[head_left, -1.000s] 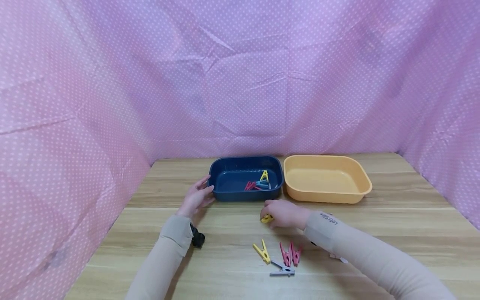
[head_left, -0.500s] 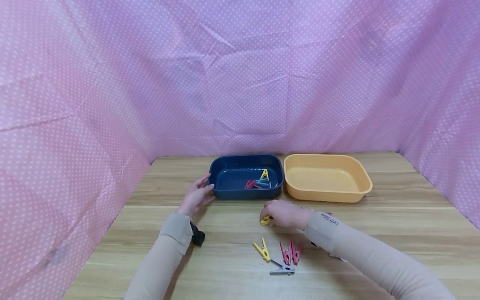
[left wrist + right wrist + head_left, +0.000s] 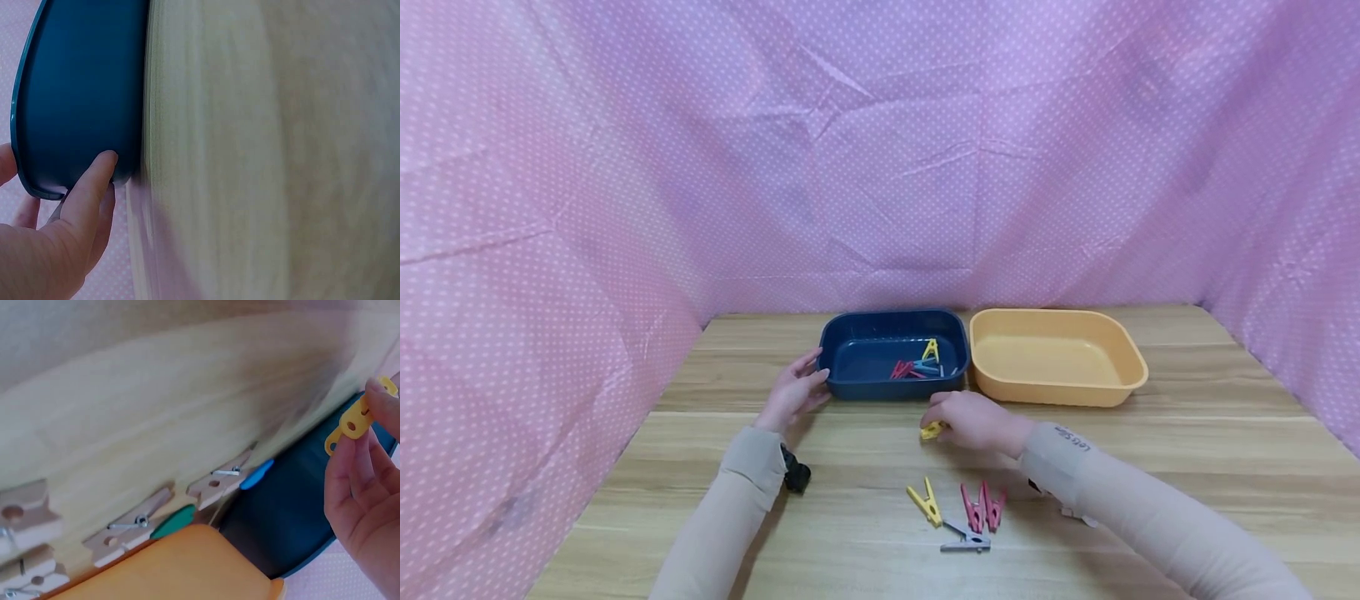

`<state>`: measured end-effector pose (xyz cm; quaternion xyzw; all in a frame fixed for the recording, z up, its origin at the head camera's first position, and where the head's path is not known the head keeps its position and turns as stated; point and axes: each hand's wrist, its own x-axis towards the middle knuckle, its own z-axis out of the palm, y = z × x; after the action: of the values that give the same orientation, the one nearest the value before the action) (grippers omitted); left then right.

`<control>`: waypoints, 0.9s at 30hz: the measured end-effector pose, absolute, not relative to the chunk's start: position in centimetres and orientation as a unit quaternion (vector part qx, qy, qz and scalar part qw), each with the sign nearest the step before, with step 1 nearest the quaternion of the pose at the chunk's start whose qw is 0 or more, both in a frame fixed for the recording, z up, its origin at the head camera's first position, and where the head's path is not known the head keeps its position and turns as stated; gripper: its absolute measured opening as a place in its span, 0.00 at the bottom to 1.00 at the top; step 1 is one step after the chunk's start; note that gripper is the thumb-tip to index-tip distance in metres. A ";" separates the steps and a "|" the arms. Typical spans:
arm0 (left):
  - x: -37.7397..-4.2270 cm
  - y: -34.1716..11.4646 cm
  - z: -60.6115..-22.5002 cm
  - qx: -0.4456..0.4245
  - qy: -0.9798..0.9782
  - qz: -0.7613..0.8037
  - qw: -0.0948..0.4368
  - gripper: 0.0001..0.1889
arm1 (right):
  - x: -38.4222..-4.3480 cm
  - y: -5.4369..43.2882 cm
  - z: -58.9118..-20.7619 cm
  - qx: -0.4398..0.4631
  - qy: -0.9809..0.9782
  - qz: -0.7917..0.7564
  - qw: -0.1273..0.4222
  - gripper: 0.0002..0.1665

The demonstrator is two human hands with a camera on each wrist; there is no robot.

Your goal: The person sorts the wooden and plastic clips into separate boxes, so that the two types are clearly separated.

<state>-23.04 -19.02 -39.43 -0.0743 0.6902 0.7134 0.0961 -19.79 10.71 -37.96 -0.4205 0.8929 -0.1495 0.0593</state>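
My right hand (image 3: 977,421) pinches a yellow plastic clothespin (image 3: 355,419) between thumb and fingertips, just in front of the blue basin (image 3: 891,389). At that basin's left end my left hand (image 3: 793,392) rests against the wall, its fingers extended; one fingertip (image 3: 107,157) presses the outside in the left wrist view. Inside the basin lie another yellow clothespin (image 3: 931,350), red clothespins (image 3: 901,369) and a blue one (image 3: 925,365). Nearer me on the table are a yellow clothespin (image 3: 927,503), two dark pink clothespins (image 3: 974,510) and a grey one (image 3: 967,542).
An orange-yellow basin (image 3: 1060,393) stands right beside the blue one. Several wooden clothespins (image 3: 128,528), with green (image 3: 174,522) and blue (image 3: 257,475) pieces beside them, show in the right wrist view; my right forearm mostly hides them from the head view. Pink dotted cloth (image 3: 887,167) surrounds the table.
My right hand has moved slightly up and forward toward the blue basin, with the yellow clothespin in its fingers. My left hand stays at the basin's end.
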 end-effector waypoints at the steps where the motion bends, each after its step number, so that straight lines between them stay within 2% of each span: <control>1: -23.0 -19.0 -39.5 -0.075 0.691 0.713 0.096 0.29 | -19.8 10.8 -37.9 -0.421 0.893 -0.151 0.054 0.12; 27: -23.1 -19.0 -39.5 -0.078 0.698 0.705 0.098 0.29 | -20.1 11.2 -37.3 -0.424 0.890 -0.166 0.022 0.11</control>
<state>-23.13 -19.03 -39.51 -0.0783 0.6982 0.7049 0.0979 -20.07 11.21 -37.30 -0.4237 0.8902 -0.1657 0.0221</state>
